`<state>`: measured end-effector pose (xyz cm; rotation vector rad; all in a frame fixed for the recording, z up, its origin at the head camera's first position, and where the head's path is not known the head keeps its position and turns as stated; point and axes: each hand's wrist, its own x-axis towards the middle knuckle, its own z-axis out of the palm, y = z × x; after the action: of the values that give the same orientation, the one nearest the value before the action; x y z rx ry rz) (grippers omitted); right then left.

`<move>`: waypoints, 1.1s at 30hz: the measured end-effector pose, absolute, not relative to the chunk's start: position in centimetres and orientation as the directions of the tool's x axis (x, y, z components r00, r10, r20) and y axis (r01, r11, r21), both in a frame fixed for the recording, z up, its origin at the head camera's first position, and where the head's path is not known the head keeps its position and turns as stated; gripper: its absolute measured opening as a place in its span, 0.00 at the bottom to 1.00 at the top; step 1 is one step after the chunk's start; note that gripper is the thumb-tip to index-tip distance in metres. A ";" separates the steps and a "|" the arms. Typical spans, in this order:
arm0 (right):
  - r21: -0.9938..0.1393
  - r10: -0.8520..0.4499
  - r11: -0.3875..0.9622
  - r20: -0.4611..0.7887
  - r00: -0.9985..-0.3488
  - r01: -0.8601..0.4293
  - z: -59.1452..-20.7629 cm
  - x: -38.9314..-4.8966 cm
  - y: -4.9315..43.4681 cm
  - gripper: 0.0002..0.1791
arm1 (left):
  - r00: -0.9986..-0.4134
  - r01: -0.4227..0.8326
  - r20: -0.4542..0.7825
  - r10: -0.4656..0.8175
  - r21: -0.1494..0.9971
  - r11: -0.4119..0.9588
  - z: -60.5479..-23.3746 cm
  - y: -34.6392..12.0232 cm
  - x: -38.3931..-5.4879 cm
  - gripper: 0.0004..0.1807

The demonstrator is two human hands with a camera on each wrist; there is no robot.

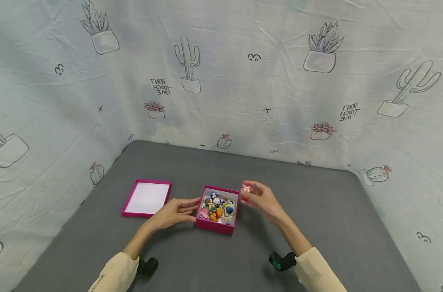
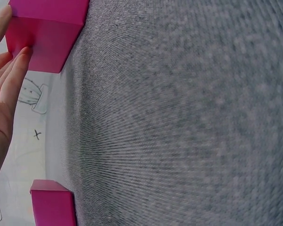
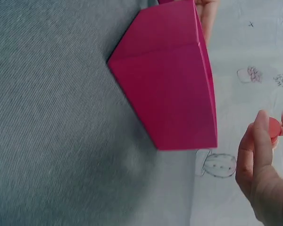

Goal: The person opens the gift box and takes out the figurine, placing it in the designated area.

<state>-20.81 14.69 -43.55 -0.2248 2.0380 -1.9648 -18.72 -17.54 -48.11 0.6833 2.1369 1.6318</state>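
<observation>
A magenta box [image 1: 215,228] without its lid holds several small toy figurines [image 1: 216,213], among them a yellow-and-red bear and a blue-and-white one. My left hand [image 1: 172,213] touches the box's left side with its fingers extended; the left wrist view shows the fingertips against the magenta wall [image 2: 49,44]. Just beyond the box's right edge, my right hand [image 1: 264,203] pinches a small pink-and-red figurine [image 1: 246,188] above the table. From the right wrist view, the figurine's round red base [image 3: 274,127] shows between the fingers and thumb.
To the left of the box, the magenta lid [image 1: 129,214] lies with its white inside facing up. Grey cloth covers the table [image 1: 192,267]. A pale curtain [image 1: 228,81] printed with cactus drawings hangs behind and at both sides.
</observation>
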 end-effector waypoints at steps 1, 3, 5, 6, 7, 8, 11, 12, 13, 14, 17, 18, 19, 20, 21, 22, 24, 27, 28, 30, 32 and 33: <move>-0.995 -0.330 0.067 -0.096 -0.939 0.078 -43.6 -20.8 14.9 0.27 | -0.815 0.156 0.005 0.579 0.965 0.211 -48.1 -17.5 -18.7 0.37; -0.994 -0.356 0.101 -0.068 -0.932 0.034 -43.7 -20.8 15.4 0.31 | -0.811 0.164 0.018 0.585 0.966 0.198 -48.1 -17.5 -18.8 0.38; -0.991 -0.370 0.134 -0.040 -0.928 -0.010 -43.8 -20.8 15.8 0.34 | -0.809 0.173 0.029 0.587 0.966 0.191 -48.1 -17.5 -18.7 0.39; -0.988 -0.366 0.154 -0.028 -0.930 -0.031 -43.9 -20.8 16.1 0.34 | -0.808 0.179 0.033 0.588 0.965 0.192 -48.1 -17.5 -18.7 0.39; -0.983 -0.361 0.179 -0.016 -0.933 -0.052 -44.0 -20.9 16.3 0.35 | -0.808 0.183 0.033 0.588 0.963 0.198 -48.1 -17.5 -18.6 0.39; -0.976 -0.356 0.203 -0.003 -0.934 -0.074 -44.2 -20.9 16.6 0.35 | -0.809 0.190 0.032 0.587 0.959 0.209 -48.1 -17.5 -18.6 0.39; -0.954 -0.339 0.268 0.035 -0.940 -0.132 -44.9 -21.2 17.8 0.33 | -0.813 0.222 0.032 0.581 0.940 0.258 -48.1 -17.6 -18.4 0.37; -0.948 -0.338 0.282 0.047 -0.940 -0.149 -45.1 -21.3 18.2 0.32 | -0.812 0.231 0.035 0.583 0.936 0.265 -48.1 -17.6 -18.3 0.37; -0.943 -0.340 0.290 0.057 -0.939 -0.162 -45.3 -21.4 18.7 0.32 | -0.810 0.241 0.039 0.585 0.932 0.272 -48.1 -17.7 -18.3 0.37; -0.938 -0.342 0.300 0.067 -0.937 -0.176 -45.4 -21.5 19.2 0.32 | -0.807 0.253 0.048 0.589 0.929 0.271 -48.1 -17.7 -18.4 0.37; -0.936 -0.347 0.302 0.072 -0.935 -0.184 -45.6 -21.8 20.4 0.32 | -0.803 0.265 0.055 0.594 0.925 0.273 -48.1 -17.8 -18.4 0.37; -0.936 -0.350 0.301 0.070 -0.934 -0.182 -45.7 -21.8 20.8 0.32 | -0.803 0.263 0.051 0.594 0.924 0.276 -48.1 -17.8 -18.5 0.37; -0.937 -0.348 0.301 0.065 -0.935 -0.177 -45.8 -21.9 21.2 0.32 | -0.803 0.263 0.049 0.594 0.923 0.280 -48.0 -17.8 -18.5 0.37; -0.934 -0.345 0.311 0.064 -0.936 -0.178 -45.9 -21.9 21.5 0.32 | -0.804 0.262 0.046 0.593 0.922 0.284 -48.0 -17.8 -18.5 0.37; -0.927 -0.341 0.329 0.063 -0.938 -0.182 -46.0 -21.9 21.8 0.32 | -0.806 0.259 0.040 0.590 0.921 0.291 -48.0 -17.8 -18.6 0.37; -0.920 -0.336 0.347 0.062 -0.940 -0.185 -46.2 -22.0 22.1 0.32 | -0.807 0.256 0.036 0.589 0.921 0.295 -48.0 -17.8 -18.6 0.36; -0.898 -0.329 0.393 0.064 -0.942 -0.199 -46.4 -22.1 22.4 0.32 | -0.809 0.249 0.029 0.587 0.922 0.297 -48.1 -17.8 -18.7 0.36; -0.869 -0.332 0.451 0.050 -0.942 -0.205 -46.9 -22.1 22.7 0.33 | -0.811 0.224 0.014 0.585 0.931 0.287 -48.1 -17.8 -18.8 0.36; -0.866 -0.342 0.456 0.041 -0.939 -0.204 -47.0 -22.1 22.8 0.34 | -0.811 0.214 0.011 0.585 0.936 0.280 -48.1 -17.8 -18.8 0.36; -0.863 -0.366 0.462 0.023 -0.930 -0.203 -47.3 -22.2 22.9 0.34 | -0.809 0.196 0.005 0.588 0.945 0.262 -48.1 -17.8 -18.9 0.36; -0.853 -0.384 0.479 0.010 -0.923 -0.208 -47.7 -22.2 22.9 0.34 | -0.803 0.187 0.007 0.596 0.953 0.240 -48.2 -17.8 -18.9 0.36; -0.842 -0.391 0.493 0.010 -0.920 -0.219 -47.8 -22.2 22.8 0.34 | -0.800 0.183 0.008 0.599 0.955 0.233 -48.2 -17.8 -19.0 0.36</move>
<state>-22.23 22.85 -47.81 -0.5273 2.5523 -1.4000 -18.95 -17.77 -48.22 0.7229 2.1508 1.5895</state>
